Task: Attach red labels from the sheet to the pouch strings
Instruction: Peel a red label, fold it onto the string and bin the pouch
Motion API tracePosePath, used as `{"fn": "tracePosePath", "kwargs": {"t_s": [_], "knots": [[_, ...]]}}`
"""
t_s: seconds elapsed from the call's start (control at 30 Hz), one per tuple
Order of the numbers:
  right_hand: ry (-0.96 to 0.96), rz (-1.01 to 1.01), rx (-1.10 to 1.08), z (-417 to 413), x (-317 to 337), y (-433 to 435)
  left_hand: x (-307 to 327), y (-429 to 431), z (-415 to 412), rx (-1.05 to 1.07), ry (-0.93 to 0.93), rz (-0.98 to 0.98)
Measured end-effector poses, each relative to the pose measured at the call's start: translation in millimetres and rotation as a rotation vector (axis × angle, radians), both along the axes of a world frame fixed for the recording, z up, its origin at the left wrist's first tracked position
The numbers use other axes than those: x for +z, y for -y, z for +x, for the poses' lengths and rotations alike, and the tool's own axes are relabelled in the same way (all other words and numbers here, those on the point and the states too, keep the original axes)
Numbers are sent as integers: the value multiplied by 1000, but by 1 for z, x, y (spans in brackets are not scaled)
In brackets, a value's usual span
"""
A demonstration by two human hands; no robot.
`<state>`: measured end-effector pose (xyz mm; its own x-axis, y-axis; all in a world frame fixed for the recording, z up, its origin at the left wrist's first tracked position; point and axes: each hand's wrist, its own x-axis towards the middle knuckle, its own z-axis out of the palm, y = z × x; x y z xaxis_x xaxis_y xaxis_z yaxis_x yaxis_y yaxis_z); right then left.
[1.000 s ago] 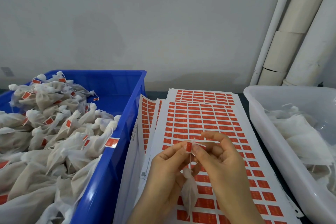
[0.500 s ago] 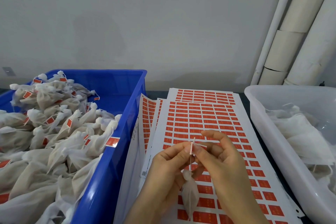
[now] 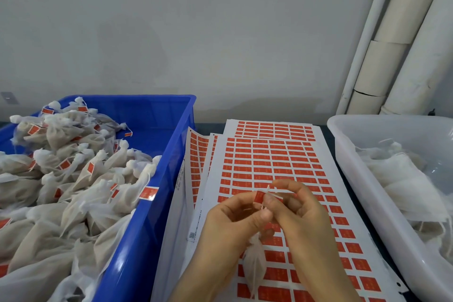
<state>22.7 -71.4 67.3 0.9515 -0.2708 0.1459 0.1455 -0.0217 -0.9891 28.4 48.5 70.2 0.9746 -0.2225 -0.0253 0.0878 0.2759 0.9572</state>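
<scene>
Both hands meet above the label sheet [image 3: 269, 162], a white sheet with rows of red labels. My left hand [image 3: 228, 223] and my right hand [image 3: 301, 218] pinch a small red label [image 3: 259, 196] between thumbs and forefingers, folded around a thin white string. A small white mesh pouch [image 3: 255, 262] hangs from that string below my hands, over the sheet.
A blue crate [image 3: 157, 179] on the left is heaped with tied pouches that carry red labels. A translucent white bin [image 3: 367, 193] on the right holds pale pouches. More label sheets lie fanned under the top one. White pipes stand against the wall at the back right.
The label, seen edge-on half a second ago, now shows its red face between my fingertips. My hands and the hanging pouch have hardly moved.
</scene>
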Motion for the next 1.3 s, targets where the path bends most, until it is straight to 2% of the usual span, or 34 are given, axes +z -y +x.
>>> {"fn": "tracePosePath", "kwargs": {"t_s": [0.27, 0.4, 0.5, 0.8, 1.03, 1.17, 1.3], "knots": [[15, -93, 49, 2, -1, 1, -7, 3, 2, 185, 49, 139], [34, -361, 13, 0, 1, 0, -7, 6, 1, 227, 81, 244], [54, -465, -11, 1, 2, 4, -7, 6, 2, 250, 104, 305], [60, -560, -56, 4, 6, 17, -8, 6, 1, 274, 114, 384], [-1, -375, 14, 3, 11, 21, -5, 7, 1, 286, 83, 326], [-36, -459, 123, 3, 10, 24, -5, 6, 1, 292, 99, 292], [-57, -506, 123, 4, 6, 25, -7, 5, 2, 283, 145, 313]]}}
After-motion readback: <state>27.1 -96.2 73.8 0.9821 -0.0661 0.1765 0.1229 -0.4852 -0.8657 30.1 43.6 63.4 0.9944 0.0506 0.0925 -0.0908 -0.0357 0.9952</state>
